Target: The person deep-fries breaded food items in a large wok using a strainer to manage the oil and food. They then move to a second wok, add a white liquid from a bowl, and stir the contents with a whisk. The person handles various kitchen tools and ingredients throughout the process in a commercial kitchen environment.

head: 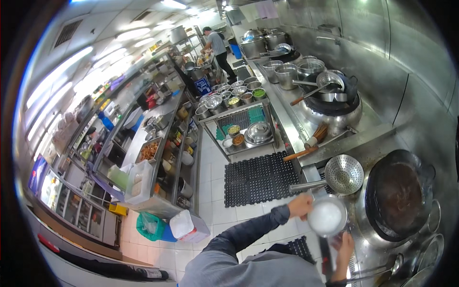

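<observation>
In the head view, my left hand point(301, 206) is at the left rim of a round metal bowl point(327, 216) with white contents, its fingers curled against the edge. Below the bowl, at its lower right, my right hand point(344, 247) is raised near something reddish and blurred; whether it touches the bowl is unclear. A perforated metal strainer point(343, 174) rests just above the bowl, its handle pointing left. To the right, a large black wok point(400, 195) holds dark brown liquid. A metal ladle point(396, 264) lies at the lower right.
Beyond the steel partition point(358, 141) are a second wok point(328, 104), a wooden-handled tool point(301, 153) and a bristle brush point(317, 135). A low steel rack point(233, 116) holds several bowls. Black mats point(260, 179) cover part of the floor. A person point(217, 46) stands at the far end.
</observation>
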`<state>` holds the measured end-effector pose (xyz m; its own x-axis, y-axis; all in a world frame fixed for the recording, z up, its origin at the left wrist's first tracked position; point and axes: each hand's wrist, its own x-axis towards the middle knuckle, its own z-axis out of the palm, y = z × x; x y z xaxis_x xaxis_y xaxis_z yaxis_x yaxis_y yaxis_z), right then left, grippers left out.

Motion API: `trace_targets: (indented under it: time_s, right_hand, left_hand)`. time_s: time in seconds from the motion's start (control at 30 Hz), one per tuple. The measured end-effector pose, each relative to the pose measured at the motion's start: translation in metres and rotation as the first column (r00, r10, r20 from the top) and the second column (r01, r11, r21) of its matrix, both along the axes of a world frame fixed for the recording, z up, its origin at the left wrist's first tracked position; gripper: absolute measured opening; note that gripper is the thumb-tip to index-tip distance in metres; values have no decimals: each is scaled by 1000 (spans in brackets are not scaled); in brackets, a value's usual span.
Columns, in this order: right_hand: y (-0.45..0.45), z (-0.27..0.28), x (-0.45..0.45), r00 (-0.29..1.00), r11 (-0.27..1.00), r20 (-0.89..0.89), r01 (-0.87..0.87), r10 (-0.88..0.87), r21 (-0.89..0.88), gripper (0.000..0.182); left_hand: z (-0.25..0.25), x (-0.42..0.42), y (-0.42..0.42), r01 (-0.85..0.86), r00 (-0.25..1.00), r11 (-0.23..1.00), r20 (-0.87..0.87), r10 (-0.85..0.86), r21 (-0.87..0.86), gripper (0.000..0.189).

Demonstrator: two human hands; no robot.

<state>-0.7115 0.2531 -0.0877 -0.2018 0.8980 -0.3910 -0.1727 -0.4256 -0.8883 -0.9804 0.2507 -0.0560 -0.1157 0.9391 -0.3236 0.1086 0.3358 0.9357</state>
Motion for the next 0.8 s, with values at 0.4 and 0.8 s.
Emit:
trace_targets:
  time_s: [0.4, 0.8]
  right_hand:
    - [-24, -35, 94, 774, 993, 622, 101, -116, 60, 26]
    - [-104, -34, -83, 532, 835, 740, 546, -412, 73, 24]
  left_hand:
    - [-89, -83, 216, 281, 924, 956, -291, -246, 84, 17]
    - [-192, -70, 339, 384, 898, 922, -248, -363, 40, 9]
